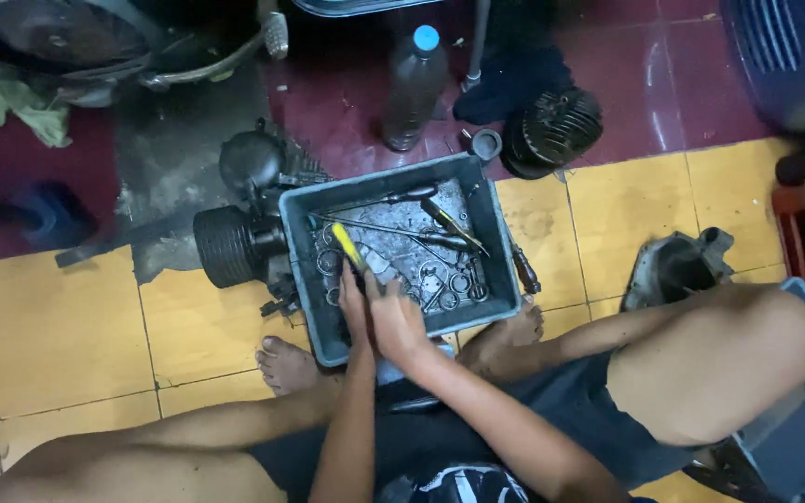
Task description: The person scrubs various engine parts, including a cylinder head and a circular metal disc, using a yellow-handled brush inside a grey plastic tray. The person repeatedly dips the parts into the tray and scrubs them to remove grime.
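Both my hands reach into a grey plastic tray on the floor between my feet. My left hand grips a yellow-handled screwdriver that points up and left over the tray. My right hand lies just beside it, fingers down on the tray's near part; what it touches is hidden. In the tray lie several screwdrivers, metal rings and small greasy parts.
A dark finned engine sits left of the tray. Behind stand a plastic bottle with a blue cap, a finned cylinder and a small cup. A metal casing lies at right, a grey bin by my right knee.
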